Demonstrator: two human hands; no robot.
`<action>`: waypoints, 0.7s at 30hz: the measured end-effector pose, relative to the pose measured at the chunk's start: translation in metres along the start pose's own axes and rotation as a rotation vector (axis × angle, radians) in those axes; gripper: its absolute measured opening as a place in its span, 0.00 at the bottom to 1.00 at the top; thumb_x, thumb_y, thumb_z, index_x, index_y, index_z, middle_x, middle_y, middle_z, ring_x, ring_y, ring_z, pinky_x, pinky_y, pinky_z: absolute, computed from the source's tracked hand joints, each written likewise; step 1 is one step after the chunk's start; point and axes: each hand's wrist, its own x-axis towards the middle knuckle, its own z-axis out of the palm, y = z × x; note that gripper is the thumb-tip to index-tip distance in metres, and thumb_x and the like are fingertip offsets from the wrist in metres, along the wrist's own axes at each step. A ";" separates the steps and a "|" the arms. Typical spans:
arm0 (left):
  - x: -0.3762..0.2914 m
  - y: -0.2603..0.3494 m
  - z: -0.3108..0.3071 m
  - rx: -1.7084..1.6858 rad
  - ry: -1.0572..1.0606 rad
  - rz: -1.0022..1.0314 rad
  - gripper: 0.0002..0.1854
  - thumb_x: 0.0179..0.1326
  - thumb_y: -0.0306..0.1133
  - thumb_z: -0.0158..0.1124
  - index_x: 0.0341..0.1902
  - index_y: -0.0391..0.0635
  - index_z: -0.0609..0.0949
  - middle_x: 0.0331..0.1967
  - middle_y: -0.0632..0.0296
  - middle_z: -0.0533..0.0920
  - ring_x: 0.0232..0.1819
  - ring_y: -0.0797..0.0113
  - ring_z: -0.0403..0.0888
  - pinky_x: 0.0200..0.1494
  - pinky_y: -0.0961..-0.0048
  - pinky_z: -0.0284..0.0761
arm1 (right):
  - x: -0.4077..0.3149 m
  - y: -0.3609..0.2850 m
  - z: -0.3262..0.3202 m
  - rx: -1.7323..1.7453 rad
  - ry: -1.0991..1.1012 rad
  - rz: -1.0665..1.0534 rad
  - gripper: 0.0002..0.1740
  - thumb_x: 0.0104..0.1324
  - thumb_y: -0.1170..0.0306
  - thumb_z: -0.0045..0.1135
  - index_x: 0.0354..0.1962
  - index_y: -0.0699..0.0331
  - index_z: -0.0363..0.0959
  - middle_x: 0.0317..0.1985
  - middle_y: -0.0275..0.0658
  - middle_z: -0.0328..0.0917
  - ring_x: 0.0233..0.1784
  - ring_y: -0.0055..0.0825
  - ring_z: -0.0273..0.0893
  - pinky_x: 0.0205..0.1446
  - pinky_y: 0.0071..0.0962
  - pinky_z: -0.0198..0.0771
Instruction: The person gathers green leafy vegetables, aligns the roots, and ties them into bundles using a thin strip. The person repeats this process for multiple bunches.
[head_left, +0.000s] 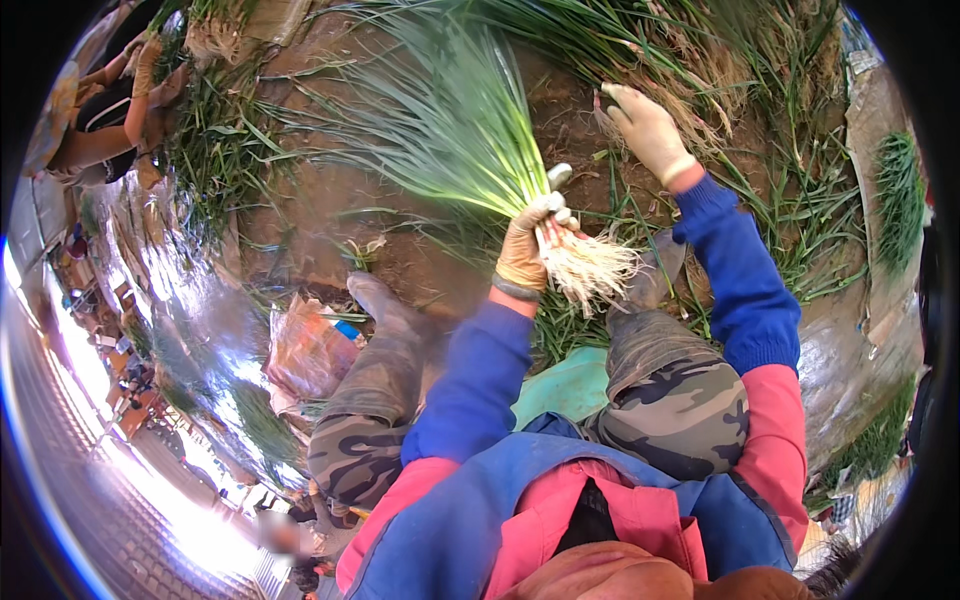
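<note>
My left hand (524, 247), in a soiled pale glove, grips a bunch of scallions (495, 161) just above the roots. Their white roots (589, 266) hang to the right of my fist, and the long green leaves fan up and to the left. My gloved right hand (646, 129) reaches to the edge of a heap of loose scallions (675, 67) with brown roots. Beside its fingertips is a reddish stem end; whether the fingers pinch it is unclear.
Loose leaves litter the brown ground (300, 217). A crumpled plastic bag (309, 349) lies by my left boot (379, 300). A turquoise seat or sheet (566, 386) shows between my legs. At upper left are another person's gloved hands (142, 64). More greens (898, 202) lie far right.
</note>
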 end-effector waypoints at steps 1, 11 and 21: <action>0.003 -0.004 -0.001 0.003 0.023 -0.028 0.29 0.57 0.25 0.65 0.64 0.36 0.69 0.34 0.61 0.78 0.34 0.69 0.77 0.45 0.69 0.79 | 0.011 0.010 0.008 -0.183 -0.035 0.026 0.15 0.64 0.60 0.56 0.41 0.63 0.77 0.39 0.48 0.79 0.47 0.46 0.77 0.50 0.39 0.74; 0.013 0.002 -0.001 0.211 0.125 0.143 0.21 0.59 0.26 0.62 0.57 0.37 0.74 0.47 0.50 0.82 0.47 0.58 0.83 0.54 0.60 0.80 | -0.045 -0.056 -0.020 -0.100 -0.025 -0.115 0.08 0.64 0.64 0.59 0.30 0.59 0.75 0.27 0.40 0.76 0.28 0.37 0.78 0.31 0.34 0.73; 0.006 -0.016 -0.020 -0.001 0.112 0.143 0.13 0.61 0.28 0.63 0.49 0.44 0.78 0.38 0.57 0.84 0.36 0.62 0.84 0.45 0.57 0.82 | -0.059 -0.048 -0.022 0.347 -0.081 0.114 0.18 0.67 0.64 0.59 0.52 0.62 0.77 0.49 0.43 0.81 0.51 0.33 0.79 0.57 0.27 0.72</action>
